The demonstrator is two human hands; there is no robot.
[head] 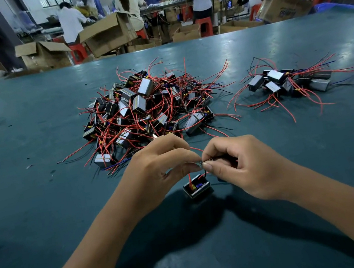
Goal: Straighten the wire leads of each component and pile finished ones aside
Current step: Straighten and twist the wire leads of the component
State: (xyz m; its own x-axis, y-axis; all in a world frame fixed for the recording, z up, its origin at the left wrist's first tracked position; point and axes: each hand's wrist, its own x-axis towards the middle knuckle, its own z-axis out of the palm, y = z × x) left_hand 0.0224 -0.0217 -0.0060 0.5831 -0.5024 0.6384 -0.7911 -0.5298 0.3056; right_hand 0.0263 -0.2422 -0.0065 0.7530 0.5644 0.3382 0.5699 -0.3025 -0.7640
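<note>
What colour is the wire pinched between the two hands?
Red wire lead, running to the small black box-shaped component below both hands; head view.

A small black box-shaped component (197, 188) hangs near, by its red leads (189, 177). A big tangled pile (144, 108) lies beyond; a smaller pile (288, 84) far right.

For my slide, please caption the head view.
Both hands pinch one component's leads between two piles on the table.
</note>
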